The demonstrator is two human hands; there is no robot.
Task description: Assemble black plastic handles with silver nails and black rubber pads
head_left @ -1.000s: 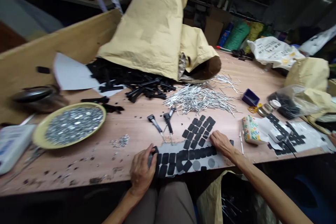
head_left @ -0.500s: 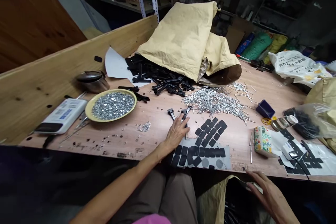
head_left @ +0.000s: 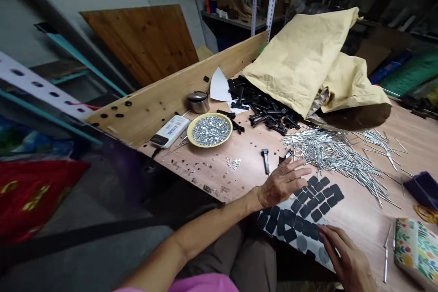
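Observation:
My left hand (head_left: pixel 284 183) hovers over the table with its fingers spread, nothing visible in them. Just beyond its fingers lies a black T-shaped piece (head_left: pixel 286 157), partly covered by the hand. Another T-shaped piece (head_left: pixel 265 160), black with a grey stem, lies to its left. At the front edge my right hand (head_left: pixel 351 255) has its thumb and fingers brought together at the end of a row of black pads, seemingly pinching one black pad (head_left: pixel 313 231). The pads lie on a grey backing sheet (head_left: pixel 326 262). More loose black pads (head_left: pixel 316 214) lie just beyond it.
Metal rods (head_left: pixel 328 148) lie piled behind the pads. A yellow dish (head_left: pixel 191 139) of small metal pieces stands left, beside a white box (head_left: pixel 171 130) and a metal pot (head_left: pixel 200 102). Paper sacks (head_left: pixel 301 54) cover black parts (head_left: pixel 270 114). A flowered box (head_left: pixel 415 246) sits right.
The view has swung left. My left hand has lifted off the T-shaped piece, fingers spreading. My right hand has come from above the open sack at the table edge to the row of pads.

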